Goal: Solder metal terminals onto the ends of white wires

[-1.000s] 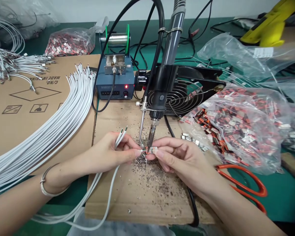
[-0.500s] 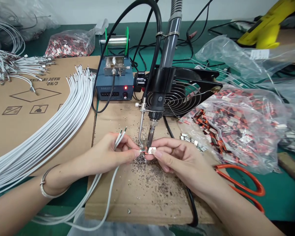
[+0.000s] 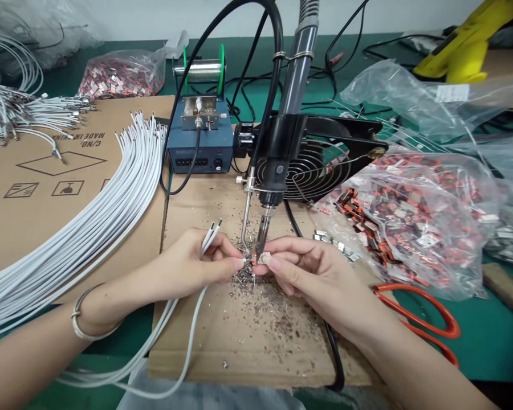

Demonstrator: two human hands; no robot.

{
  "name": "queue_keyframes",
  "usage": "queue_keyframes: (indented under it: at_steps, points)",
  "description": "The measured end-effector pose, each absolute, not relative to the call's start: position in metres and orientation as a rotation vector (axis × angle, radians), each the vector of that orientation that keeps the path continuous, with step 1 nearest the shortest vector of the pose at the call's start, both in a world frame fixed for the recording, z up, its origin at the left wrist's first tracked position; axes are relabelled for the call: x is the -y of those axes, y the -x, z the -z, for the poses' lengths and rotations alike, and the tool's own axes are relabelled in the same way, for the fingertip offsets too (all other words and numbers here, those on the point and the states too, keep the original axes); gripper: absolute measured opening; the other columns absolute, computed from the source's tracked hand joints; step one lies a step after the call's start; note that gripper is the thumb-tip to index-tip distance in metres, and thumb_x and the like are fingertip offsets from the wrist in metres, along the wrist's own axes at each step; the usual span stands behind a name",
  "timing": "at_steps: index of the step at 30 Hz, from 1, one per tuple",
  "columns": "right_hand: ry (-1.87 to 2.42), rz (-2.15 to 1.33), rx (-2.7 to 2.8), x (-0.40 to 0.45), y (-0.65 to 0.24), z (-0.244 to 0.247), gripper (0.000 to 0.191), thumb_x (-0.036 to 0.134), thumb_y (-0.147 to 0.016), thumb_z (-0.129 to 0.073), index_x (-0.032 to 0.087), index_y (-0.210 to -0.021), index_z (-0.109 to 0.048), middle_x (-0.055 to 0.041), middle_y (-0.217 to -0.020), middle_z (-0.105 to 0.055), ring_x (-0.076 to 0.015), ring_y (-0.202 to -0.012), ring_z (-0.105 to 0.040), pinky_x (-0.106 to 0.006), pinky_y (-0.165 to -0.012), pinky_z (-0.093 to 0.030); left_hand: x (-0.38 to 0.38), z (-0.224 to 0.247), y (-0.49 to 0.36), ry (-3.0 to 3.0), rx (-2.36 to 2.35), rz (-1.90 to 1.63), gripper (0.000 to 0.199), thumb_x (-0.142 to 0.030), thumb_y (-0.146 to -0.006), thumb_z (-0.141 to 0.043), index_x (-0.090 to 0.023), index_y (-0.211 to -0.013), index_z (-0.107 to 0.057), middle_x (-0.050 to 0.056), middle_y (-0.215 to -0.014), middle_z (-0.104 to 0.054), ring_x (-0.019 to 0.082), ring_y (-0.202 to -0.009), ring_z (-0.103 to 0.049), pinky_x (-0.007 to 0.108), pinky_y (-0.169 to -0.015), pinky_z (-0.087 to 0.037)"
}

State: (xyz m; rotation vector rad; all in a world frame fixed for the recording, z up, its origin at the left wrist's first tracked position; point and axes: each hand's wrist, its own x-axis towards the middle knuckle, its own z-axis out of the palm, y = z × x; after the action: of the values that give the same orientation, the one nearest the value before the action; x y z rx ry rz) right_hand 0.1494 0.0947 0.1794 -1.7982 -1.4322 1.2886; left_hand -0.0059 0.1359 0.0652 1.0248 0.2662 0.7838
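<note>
My left hand [image 3: 199,259] is closed, pinching the stripped end of a white cable [image 3: 192,330] between thumb and forefinger. Two more white cable ends [image 3: 212,233] stick up between its fingers. A small metal connector with an orange-red back [image 3: 264,258] is pinched in my right hand [image 3: 308,265], also closed. The cable end meets the connector right under the tip of a soldering iron [image 3: 263,230] mounted on a stand. Beside the tip comes down a thin bent solder feed tube [image 3: 245,219]. Whether the tip touches the joint is too small to tell.
Solder scraps [image 3: 265,307] litter the cardboard [image 3: 196,353]. To the left lies a bundle of white cables [image 3: 111,216]. Behind stand a blue solder feeder [image 3: 200,151], a solder spool [image 3: 203,69] and a fan [image 3: 299,173]. Bagged connectors [image 3: 414,216] and orange-handled scissors [image 3: 448,324] lie right.
The red light on the solder feeder was bright and is now dim. My right hand has shifted slightly up, and the connector has turned a little. My left hand stays nearly in place.
</note>
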Motion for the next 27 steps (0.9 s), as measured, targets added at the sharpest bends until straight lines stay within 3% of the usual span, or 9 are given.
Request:
queue_keyframes:
  at_steps: [11,27]
  points:
    - [1.882,-1.235,1.444,-0.0951,-0.1479,-0.176,0.034,0.037,-0.068,-0.077,0.012,-0.088,-0.065,-0.0061,-0.066,-0.066,-0.0023,-0.042,-0.043,-0.012,-0.04,-0.032,-0.1358,-0.0619,0.0035,-1.045,-0.281,-0.764,0.016,-0.023,-0.079,-0.059,-0.007,-0.079,-0.056,-0.002,-0.061,-0.049,0.006,-0.057,-0.041,0.02,-0.054,-0.03]
    - [1.763,-1.348,1.502,-0.0921,-0.1545,-0.18,0.013,0.031,-0.078,-0.071,0.022,-0.088,-0.071,-0.0054,-0.072,-0.068,-0.0021,-0.049,-0.042,-0.009,-0.045,-0.032,-0.1366,-0.0636,0.0074,-1.134,-0.244,-0.79,0.022,-0.028,-0.079,-0.059,-0.007,-0.081,-0.059,-0.002,-0.06,-0.047,0.007,-0.055,-0.037,0.021,-0.052,-0.026]
